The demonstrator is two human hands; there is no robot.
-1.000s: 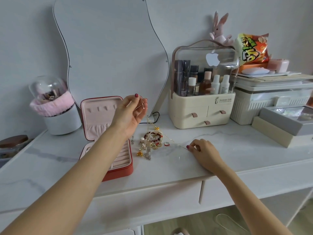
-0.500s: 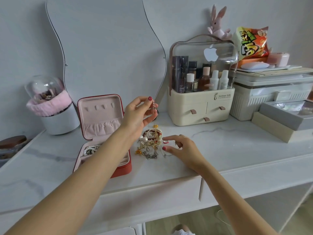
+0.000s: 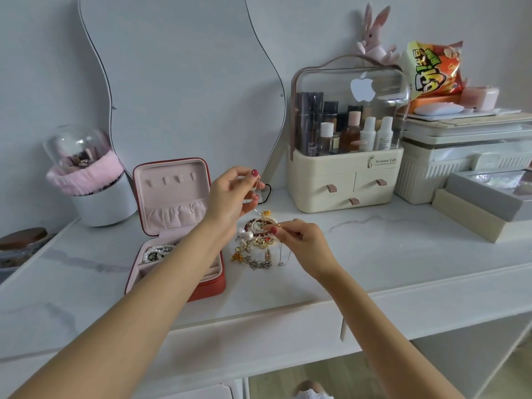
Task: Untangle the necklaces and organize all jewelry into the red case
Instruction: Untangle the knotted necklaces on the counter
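A white marble-look vanity top [image 3: 374, 254] is seen carrying everything, with a wavy mirror [image 3: 184, 82] propped against the wall behind and a cream cosmetics organiser [image 3: 345, 180] set to the right. The red case [image 3: 172, 226] stands open at the left of the work area, its lid upright; a pearl piece [image 3: 157, 251] is already lodged in its near tray. Just to the right of the case, a jewelry pile [image 3: 256, 240] of gold, red and pearl pieces lies tangled on the top. The left hand [image 3: 230, 194] is raised above the pile's far edge, and a thin chain [image 3: 257, 197] is pinched between its thumb and fingertips. From that pinch the chain is seen running almost straight down into the heap, so its long axis is taken to be near vertical. The right hand [image 3: 299, 240] is lowered at the pile's right edge, its fingertips closed on a small piece or strand there; which exactly cannot be told. Since the snag lies below the left hand's pinch and directly at the right hand's fingertips, the right hand is judged the nearer one for freeing it.
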